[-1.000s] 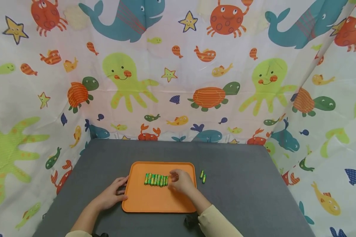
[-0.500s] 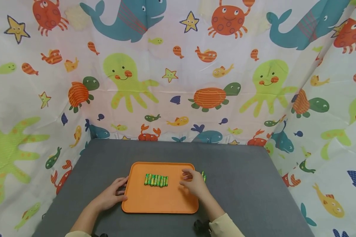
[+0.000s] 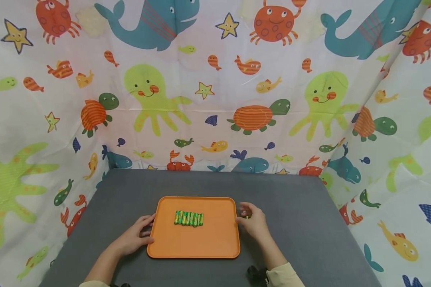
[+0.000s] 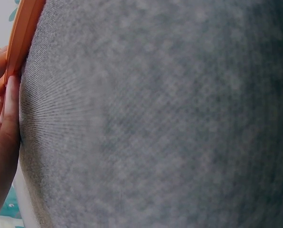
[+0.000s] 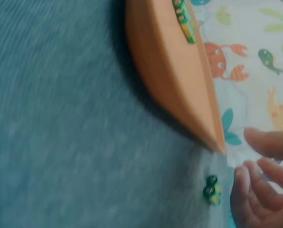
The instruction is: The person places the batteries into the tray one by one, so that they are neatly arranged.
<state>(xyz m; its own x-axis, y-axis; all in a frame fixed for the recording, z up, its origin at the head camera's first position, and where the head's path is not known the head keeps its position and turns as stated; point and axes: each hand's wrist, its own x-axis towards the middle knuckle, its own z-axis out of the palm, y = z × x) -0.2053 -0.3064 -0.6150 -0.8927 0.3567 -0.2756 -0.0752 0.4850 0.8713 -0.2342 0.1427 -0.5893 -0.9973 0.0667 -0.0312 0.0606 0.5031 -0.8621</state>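
Observation:
Several green-and-yellow batteries (image 3: 188,218) lie side by side in a row on an orange tray (image 3: 194,247). At the tray's left edge my left hand (image 3: 133,235) rests, with its fingers and thumb spread along the rim. The left wrist view has this hand (image 4: 1,142) against the tray's side (image 4: 25,33). Just past the right rim my right hand (image 3: 255,223) hovers over two loose batteries (image 5: 211,191), mostly hiding them in the head view. Its thumb and fingers are apart and hold nothing.
The grey tabletop (image 3: 291,207) extends around the tray. A white curtain (image 3: 215,111) printed with sea animals stands behind and on both sides. The row of batteries (image 5: 184,21) on the tray also appears at the top of the right wrist view.
My right hand has moved right, from beside the battery row, across the tray and past its right rim to the loose batteries. The left hand keeps its place.

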